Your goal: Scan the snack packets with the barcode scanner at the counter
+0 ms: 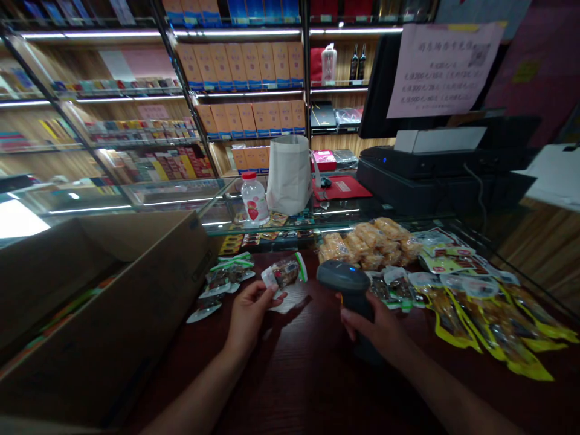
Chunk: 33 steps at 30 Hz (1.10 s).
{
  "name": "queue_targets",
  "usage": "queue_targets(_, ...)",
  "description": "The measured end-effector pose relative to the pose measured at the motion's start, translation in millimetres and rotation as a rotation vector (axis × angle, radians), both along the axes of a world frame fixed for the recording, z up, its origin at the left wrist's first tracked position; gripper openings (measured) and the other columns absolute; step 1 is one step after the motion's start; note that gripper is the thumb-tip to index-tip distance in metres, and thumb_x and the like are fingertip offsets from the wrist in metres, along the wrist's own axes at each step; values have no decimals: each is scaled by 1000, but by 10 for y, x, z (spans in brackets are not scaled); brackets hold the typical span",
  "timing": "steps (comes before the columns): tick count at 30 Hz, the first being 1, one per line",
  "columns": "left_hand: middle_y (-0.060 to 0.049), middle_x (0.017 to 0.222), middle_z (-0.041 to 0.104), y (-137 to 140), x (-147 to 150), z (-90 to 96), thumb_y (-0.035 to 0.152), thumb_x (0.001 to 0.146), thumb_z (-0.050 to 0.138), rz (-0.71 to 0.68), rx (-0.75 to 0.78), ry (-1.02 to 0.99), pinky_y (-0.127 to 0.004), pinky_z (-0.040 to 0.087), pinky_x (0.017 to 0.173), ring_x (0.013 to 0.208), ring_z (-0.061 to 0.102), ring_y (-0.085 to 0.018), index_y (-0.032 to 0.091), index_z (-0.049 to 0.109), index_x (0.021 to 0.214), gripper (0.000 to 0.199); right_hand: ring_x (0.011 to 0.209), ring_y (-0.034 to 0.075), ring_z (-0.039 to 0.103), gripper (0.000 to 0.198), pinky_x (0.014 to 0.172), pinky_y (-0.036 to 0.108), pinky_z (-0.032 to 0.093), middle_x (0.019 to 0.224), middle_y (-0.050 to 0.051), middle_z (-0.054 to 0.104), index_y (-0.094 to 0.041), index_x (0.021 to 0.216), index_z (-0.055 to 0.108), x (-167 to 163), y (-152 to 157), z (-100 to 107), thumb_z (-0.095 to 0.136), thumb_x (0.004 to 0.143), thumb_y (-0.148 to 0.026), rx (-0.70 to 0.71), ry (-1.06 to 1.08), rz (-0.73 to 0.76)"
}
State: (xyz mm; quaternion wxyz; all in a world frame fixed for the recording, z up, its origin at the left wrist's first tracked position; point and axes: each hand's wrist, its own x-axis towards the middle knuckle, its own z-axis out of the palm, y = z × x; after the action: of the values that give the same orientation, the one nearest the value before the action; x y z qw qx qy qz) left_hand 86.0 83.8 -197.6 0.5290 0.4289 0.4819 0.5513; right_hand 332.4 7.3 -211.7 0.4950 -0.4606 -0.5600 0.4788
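Observation:
My left hand (254, 305) pinches the near end of a small clear snack packet (286, 273) with a green edge and dark food inside. It is held just above the dark wooden counter (290, 368). My right hand (374, 323) grips a dark barcode scanner (347, 278) by its handle, its head turned left towards the packet. More small snack packets (226, 275) lie in a pile left of my left hand. Other dark packets with green edges (394, 287) lie just beyond my right hand. Part of the scanner's handle is hidden by my fingers.
A large cardboard box (122, 326) stands at left. Wrapped golden snacks (367, 241) and yellow-edged packets (480, 308) lie at right. On the glass case are a red-capped bottle (254, 199), a white paper bag (289, 175) and a red mat (342, 187). A monitor (385, 84) stands behind.

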Motion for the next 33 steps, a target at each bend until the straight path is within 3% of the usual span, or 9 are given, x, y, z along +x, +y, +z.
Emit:
queue_targets(9,-1,72,74,10,-6,-14,41,64,83,28,101,157,-29,59,74,73,75,-22,16,67,76,31,53,13,55,46,52,26,41,74,1,62,-19,83,56,-100,-58,-36,54,96,-63,39,104,68)
queue_targets(23,-3,74,75,28,-33,-98,39,75,71,-13,184,345,-34,58,77,78,75,-24,16,69,77,24,52,11,55,42,51,24,42,75,0,62,-18,87,57,-62,-53,-60,54,99,-58,75,129,63)
queue_targets(33,-1,77,71,31,9,-89,39,69,77,-50,174,250,-30,59,72,72,71,-19,16,69,74,25,49,11,55,45,47,21,40,73,0,63,-18,96,62,16,-34,46,60,94,-62,-38,289,79)
